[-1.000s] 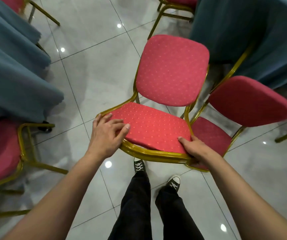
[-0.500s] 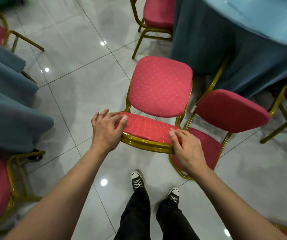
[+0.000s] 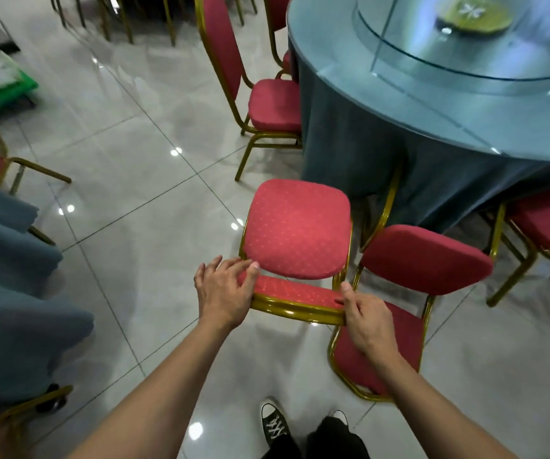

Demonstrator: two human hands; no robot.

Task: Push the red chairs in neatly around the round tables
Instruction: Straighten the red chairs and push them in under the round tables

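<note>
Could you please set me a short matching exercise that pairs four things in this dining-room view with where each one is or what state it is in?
Things:
1. red padded chair with a gold metal frame
2. left hand
3. round glass turntable
4. green crate

Places or states:
A. on the grey floor tiles at the far left
B. on top of the round table with the blue-grey cloth
C. gripped at the top of its backrest by both hands
D. holding the left end of the backrest rail

Pairs: 1-C, 2-D, 3-B, 4-A
</note>
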